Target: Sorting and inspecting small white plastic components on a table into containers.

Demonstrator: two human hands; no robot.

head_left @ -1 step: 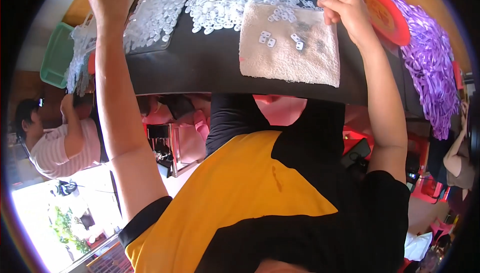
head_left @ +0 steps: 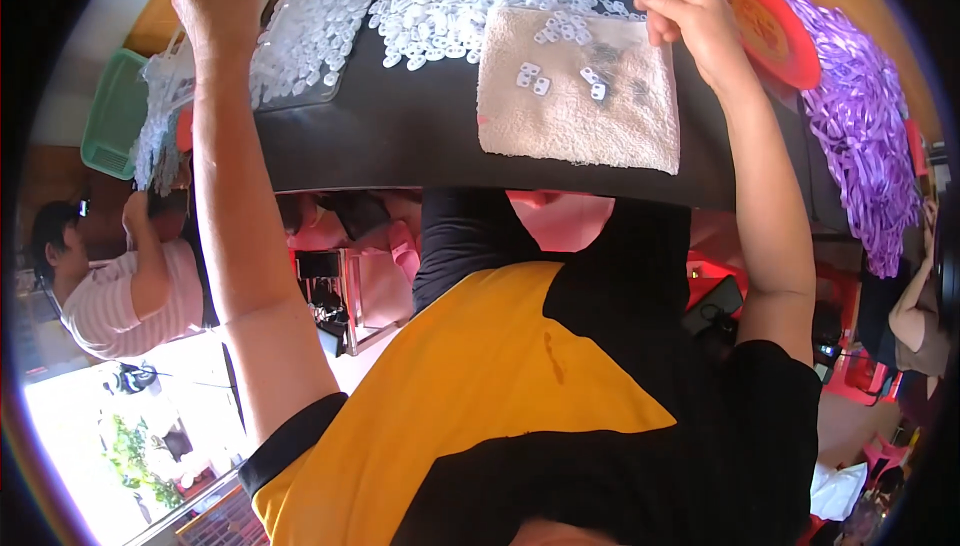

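Observation:
At the upper left my left hand (head_left: 222, 4) reaches past a clear container of white pieces (head_left: 325, 26). Its fingers look curled, and the top edge cuts off their tips and whatever they hold. My right hand (head_left: 697, 24) is pinched closed over the upper right corner of a beige towel (head_left: 560, 126); what sits in the pinch is too small to make out. On the towel lie several small white plastic pieces with two holes (head_left: 533, 78) and some tiny dark bits (head_left: 625, 61). A big heap of the same white pieces (head_left: 440, 11) borders the towel's far side.
A red round plate (head_left: 808, 71) and a pile of purple ribbon-like strips (head_left: 860, 146) are right of my right hand. A green basket (head_left: 105, 136) and a bundle of pale strands (head_left: 160, 136) are at the far left of the dark table (head_left: 390, 136). People sit at both sides.
My left hand has shifted very slightly up and to the left. My right hand and the pieces on the towel look the same.

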